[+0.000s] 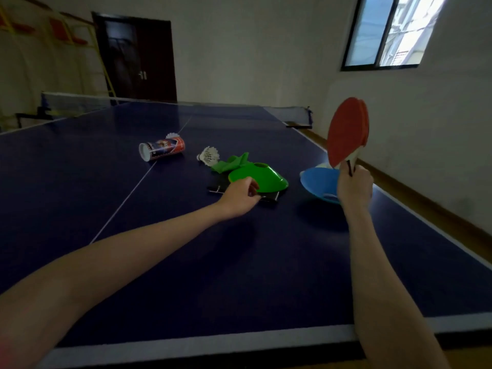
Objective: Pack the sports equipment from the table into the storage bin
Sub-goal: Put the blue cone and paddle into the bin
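Forearms fill the lower frame. Right hand [354, 183] grips two red paddles [347, 131] upright at centre right. Left hand [239, 197], fingers loosely curled and holding nothing, hovers just left of the green cone [262, 175] on the surface [186, 262]; I'd reach right.

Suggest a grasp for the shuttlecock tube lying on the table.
Grip the shuttlecock tube around its middle, coming from above. It lies on its side on the table, so the round wall is exposed with free space either side; a shuttlecock sits just behind it.
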